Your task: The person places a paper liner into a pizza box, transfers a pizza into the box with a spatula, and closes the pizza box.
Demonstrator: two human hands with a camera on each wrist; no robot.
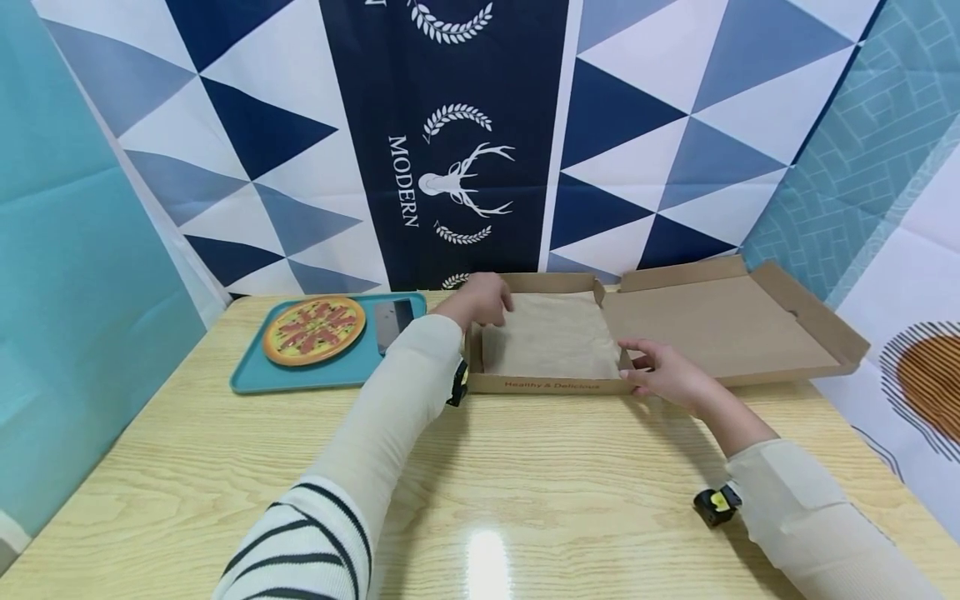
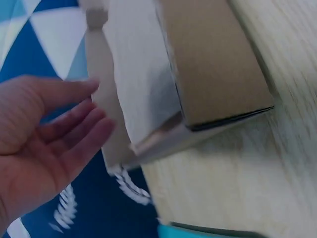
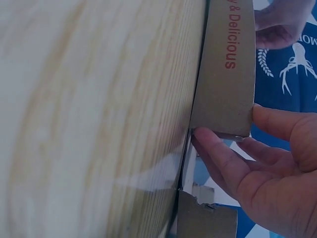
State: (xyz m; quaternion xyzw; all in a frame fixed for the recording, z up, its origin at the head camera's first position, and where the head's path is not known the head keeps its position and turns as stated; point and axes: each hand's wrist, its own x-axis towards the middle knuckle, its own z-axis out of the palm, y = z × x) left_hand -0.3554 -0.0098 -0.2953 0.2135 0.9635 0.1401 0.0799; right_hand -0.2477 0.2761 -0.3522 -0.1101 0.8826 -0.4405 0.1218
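Note:
A brown cardboard pizza box lies unfolded on the table, its lid laid back to the right. Brown lining paper covers the floor of its base. My left hand is over the base's left side, fingers loosely bent and holding nothing. In the left wrist view, that hand has its thumb and fingers apart beside the box wall. At the front right corner, my right hand grips the base. The right wrist view shows the thumb at the upper rim and fingers around the lower corner.
Left of the box, a teal tray carries a pizza and a dark-and-grey flat rectangular thing. Behind the table hangs a patterned cloth. The lid reaches toward the table's right edge.

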